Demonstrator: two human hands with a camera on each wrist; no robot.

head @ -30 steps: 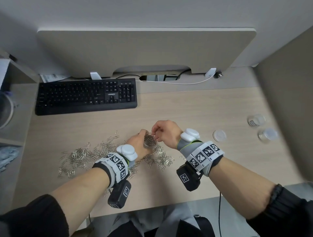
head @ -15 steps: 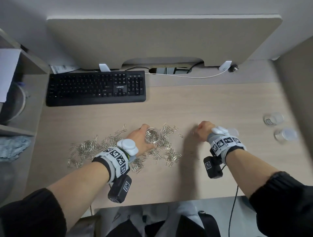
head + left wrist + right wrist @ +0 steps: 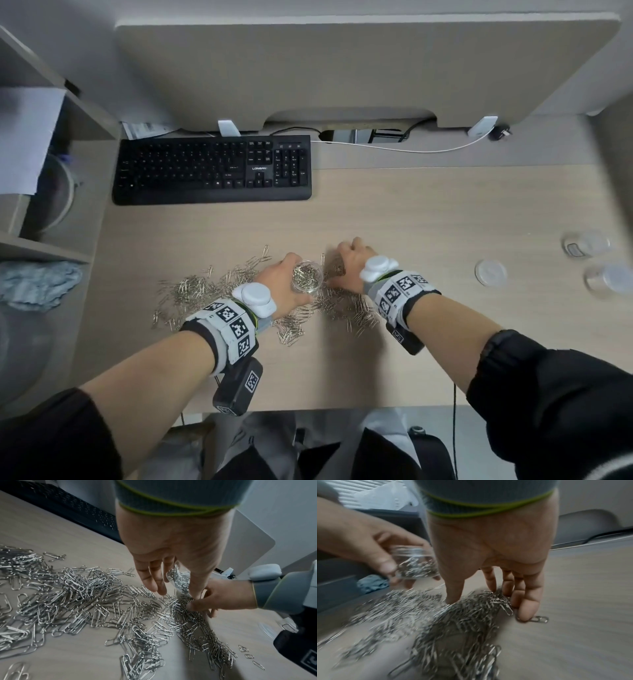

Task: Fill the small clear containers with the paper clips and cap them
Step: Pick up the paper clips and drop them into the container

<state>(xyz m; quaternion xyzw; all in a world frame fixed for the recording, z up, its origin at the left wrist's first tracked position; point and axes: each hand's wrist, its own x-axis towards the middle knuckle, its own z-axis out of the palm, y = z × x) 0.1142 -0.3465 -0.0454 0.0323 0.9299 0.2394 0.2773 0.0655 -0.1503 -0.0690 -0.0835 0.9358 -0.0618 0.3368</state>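
Note:
My left hand (image 3: 286,279) grips a small clear container (image 3: 307,277), open-topped and partly filled with paper clips, just above the desk. In the left wrist view the container (image 3: 178,580) sits between thumb and fingers. A wide scatter of silver paper clips (image 3: 205,291) covers the desk under and left of both hands. My right hand (image 3: 342,265) is right beside the container, down on the pile. Its thumb and fingers (image 3: 505,592) close round a clump of clips (image 3: 481,601). A loose clear lid (image 3: 490,272) lies to the right.
Two more small clear containers (image 3: 586,244) (image 3: 607,278) stand near the desk's right edge. A black keyboard (image 3: 212,169) lies at the back left, with a white cable (image 3: 394,148) behind it. Shelves (image 3: 51,212) stand on the left, and a partition panel (image 3: 342,68) rises at the back.
My right hand left the container's mouth, swung out to the right, then came back left onto the clip pile beside the container. The left hand kept hold of the container.

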